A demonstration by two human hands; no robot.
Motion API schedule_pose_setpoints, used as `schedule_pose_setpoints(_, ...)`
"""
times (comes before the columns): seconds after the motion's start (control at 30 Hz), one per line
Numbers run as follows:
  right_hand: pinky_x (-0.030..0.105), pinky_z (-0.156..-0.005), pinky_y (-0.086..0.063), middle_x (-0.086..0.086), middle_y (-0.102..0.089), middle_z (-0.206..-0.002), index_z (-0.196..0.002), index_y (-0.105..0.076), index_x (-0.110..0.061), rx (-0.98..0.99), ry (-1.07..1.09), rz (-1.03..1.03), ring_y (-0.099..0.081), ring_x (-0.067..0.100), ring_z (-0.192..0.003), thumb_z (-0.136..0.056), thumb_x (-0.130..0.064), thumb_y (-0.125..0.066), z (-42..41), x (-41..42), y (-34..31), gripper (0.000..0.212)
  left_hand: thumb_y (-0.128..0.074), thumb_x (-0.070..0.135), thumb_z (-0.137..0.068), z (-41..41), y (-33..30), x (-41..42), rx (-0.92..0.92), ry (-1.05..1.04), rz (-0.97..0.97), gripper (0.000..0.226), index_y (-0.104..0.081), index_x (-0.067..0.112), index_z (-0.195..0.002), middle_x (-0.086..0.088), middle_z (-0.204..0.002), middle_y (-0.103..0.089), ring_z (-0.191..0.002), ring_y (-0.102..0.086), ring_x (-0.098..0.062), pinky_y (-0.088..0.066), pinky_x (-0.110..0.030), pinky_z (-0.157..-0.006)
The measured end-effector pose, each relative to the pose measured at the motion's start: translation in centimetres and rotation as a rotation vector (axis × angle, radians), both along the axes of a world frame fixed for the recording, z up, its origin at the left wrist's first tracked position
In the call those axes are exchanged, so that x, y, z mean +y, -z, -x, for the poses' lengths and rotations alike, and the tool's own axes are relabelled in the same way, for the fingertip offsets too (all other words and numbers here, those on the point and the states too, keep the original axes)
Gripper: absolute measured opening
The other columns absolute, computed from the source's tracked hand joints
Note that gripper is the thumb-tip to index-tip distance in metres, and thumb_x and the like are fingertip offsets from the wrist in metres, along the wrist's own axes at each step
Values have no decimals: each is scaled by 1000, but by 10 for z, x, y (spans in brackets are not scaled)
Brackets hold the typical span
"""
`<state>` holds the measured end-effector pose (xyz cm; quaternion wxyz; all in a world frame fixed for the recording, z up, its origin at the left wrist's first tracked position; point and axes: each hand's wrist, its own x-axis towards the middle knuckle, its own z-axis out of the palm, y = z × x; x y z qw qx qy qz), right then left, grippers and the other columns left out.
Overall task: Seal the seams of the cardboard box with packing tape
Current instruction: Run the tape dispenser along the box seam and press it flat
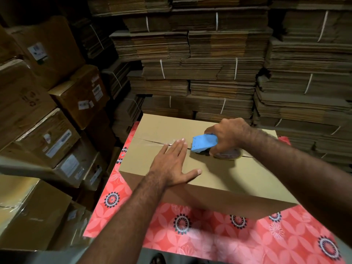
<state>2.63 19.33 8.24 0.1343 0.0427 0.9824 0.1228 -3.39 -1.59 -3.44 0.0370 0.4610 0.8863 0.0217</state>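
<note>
— Nearest, then?
— Cardboard box (pixel 200 176) on the bench (pixel 209 235); left hand (pixel 172 162) flat, fingers spread, pressing laid tape.
— Beyond?
— Right hand (pixel 227 136) gripping tape dispenser (pixel 204 142) mid-seam (left stretch looks sealed; right stretch, edges outstanding).

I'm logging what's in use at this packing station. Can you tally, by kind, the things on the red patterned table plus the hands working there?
Cardboard box: 1
Blue tape dispenser: 1
Roll of packing tape: 1
Hands: 2, left hand flat on the box, right hand holding the dispenser
Total: 5
</note>
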Motion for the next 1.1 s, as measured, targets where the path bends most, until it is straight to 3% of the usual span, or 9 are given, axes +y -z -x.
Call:
schedule_pose_setpoints(0.1, 28, -60, -41, -10, -59, -96, -132, -49, -47, -29, 18, 21, -54, 16, -86, -71, -71, -59, -17, 20, -4, 66, -10, 89, -79, 0, -1, -1, 6, 1, -1, 110, -4, 14, -160, 2, -169, 4, -154, 4, -11, -1, -45, -125)
schedule_pose_setpoints(0.43, 31, -66, -48, -16, -57, -94, -133, -49, -47, -97, 68, 69, -53, 12, -85, -70, -74, -63, -63, 55, -9, 70, -13, 91, -78, -9, -8, -5, -9, -5, 19, 110, -2, 19, -160, 6, -168, 4, -153, 4, -6, 7, -46, -124)
schedule_pose_setpoints(0.63, 32, -66, -49, -9, -65, -95, -117, -60, -40, -97, 23, -45, -62, 17, -87, -67, -66, -60, -50, 32, 2, 57, -9, 86, -79, -17, -10, 5, 48, -6, 40, 111, -7, 9, -159, -7, -169, -2, -155, 0, -16, 4, -45, -124)
schedule_pose_setpoints(0.8, 30, -63, -43, -8, -65, -93, -115, -61, -38, -74, 27, -71, -61, 18, -84, -71, -66, -61, -54, 35, 3, 53, -15, 89, -78, -49, -6, 46, -56, -30, 1, 120, -6, 0, -157, -18, -167, 2, -155, 2, -26, -1, -43, -125)
schedule_pose_setpoints(0.93, 30, -63, -43, -7, -66, -93, -115, -62, -37, -61, 36, -67, -63, 18, -84, -72, -64, -63, -58, 37, 3, 51, -12, 91, -76, -73, -3, 69, -62, 71, 20, 122, -6, -1, -157, -19, -167, -1, -154, -1, -28, -3, -41, -126)
schedule_pose_setpoints(1.1, 31, -64, -45, -7, -65, -94, -119, -61, -37, -30, 25, -67, -62, 18, -83, -73, -64, -62, -63, 37, 1, 53, -13, 90, -76, -78, -3, 69, -9, -27, -13, 121, -5, 2, -158, -16, -167, 2, -155, 1, -25, -5, -44, -125)
